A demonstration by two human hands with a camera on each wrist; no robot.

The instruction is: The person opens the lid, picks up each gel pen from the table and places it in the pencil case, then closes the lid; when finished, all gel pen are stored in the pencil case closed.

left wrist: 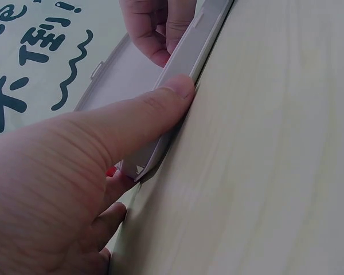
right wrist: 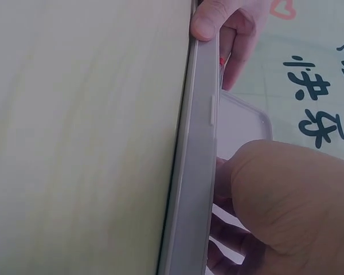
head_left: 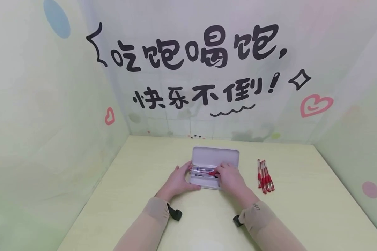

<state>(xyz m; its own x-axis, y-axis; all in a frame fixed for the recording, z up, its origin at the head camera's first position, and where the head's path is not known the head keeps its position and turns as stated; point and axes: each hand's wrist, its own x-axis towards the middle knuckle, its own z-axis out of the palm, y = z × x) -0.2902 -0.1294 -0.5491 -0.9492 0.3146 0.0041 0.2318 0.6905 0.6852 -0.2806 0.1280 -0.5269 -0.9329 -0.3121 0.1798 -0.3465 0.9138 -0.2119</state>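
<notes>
An open pale pencil case (head_left: 204, 183) lies on the table with its lid (head_left: 215, 157) tipped back toward the wall. My left hand (head_left: 177, 181) grips its left end, thumb against the front wall and fingers round the side. Over the right half of the case, my right hand (head_left: 230, 177) pinches the red-gripped end of a pen (head_left: 204, 171), which lies lengthwise across the compartment. Other pens show beneath it, partly hidden. From the right wrist view, the front wall of the case (right wrist: 192, 172) stands between that camera and my right fingertips, hiding them.
Several red pens (head_left: 264, 176) lie side by side on the table, right of the case. The pale wooden table (head_left: 138, 167) meets a printed back wall (head_left: 182, 122) close behind the lid, with more wall panels on the left and right.
</notes>
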